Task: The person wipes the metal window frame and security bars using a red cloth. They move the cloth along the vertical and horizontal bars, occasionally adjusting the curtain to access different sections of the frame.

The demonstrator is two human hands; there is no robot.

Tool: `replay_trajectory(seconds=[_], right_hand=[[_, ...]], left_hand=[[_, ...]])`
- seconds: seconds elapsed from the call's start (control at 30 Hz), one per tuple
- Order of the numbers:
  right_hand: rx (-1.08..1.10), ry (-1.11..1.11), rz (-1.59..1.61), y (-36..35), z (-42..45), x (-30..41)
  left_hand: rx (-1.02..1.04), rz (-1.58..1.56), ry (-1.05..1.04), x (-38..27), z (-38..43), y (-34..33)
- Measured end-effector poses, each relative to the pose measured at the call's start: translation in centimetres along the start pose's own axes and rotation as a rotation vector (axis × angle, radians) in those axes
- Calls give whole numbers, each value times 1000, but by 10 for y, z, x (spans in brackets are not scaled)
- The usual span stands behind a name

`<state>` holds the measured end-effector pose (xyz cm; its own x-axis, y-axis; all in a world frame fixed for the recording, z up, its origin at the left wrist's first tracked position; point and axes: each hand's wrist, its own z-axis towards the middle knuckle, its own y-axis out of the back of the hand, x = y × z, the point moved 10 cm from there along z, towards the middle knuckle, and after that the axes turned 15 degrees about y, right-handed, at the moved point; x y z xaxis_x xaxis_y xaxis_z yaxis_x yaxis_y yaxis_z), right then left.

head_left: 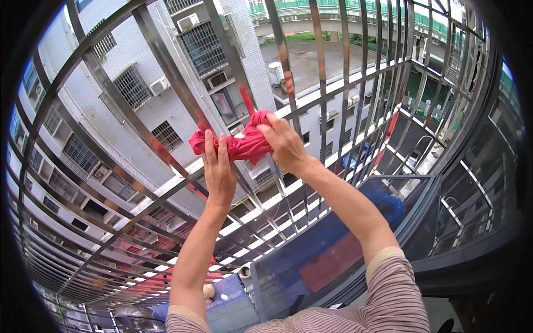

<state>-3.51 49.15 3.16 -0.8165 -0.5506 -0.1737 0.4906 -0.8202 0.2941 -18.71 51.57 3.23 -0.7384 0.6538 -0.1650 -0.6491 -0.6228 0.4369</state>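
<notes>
A bunched red cloth (245, 146) is stretched between my hands in front of the metal window bars. My left hand (218, 166) lies at the cloth's left end, its fingers extended upward over it; whether the thumb grips behind is hidden. At the cloth's right end, my right hand (285, 143) holds it with curled fingers. A small white patch shows in the middle of the cloth. Behind it stand shiny metal bars (225, 45) with red reflections, crossed by a horizontal rail (341, 89).
A dark-framed window sash with a mesh panel (308, 266) lies below my right arm. Blue material (233, 299) and a metal pot-like object (139, 318) are low in view. Beyond the bars stands a pale brick building (120, 50).
</notes>
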Motion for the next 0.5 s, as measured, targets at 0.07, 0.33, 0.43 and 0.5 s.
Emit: replay_trajectory(seconds=[0.07, 0.33, 0.43, 0.5], right_hand=[[-48, 15, -65, 29, 27, -25], [-184, -48, -283, 83, 190, -139], [-309, -31, -376, 61, 162, -147], [-314, -34, -282, 44, 127, -145]], left_hand=[[-75, -30, -134, -36, 24, 10], [-360, -70, -161, -97, 218, 23], [-365, -115, 4, -81, 216, -11], [-389, -16, -7, -79, 202, -22]])
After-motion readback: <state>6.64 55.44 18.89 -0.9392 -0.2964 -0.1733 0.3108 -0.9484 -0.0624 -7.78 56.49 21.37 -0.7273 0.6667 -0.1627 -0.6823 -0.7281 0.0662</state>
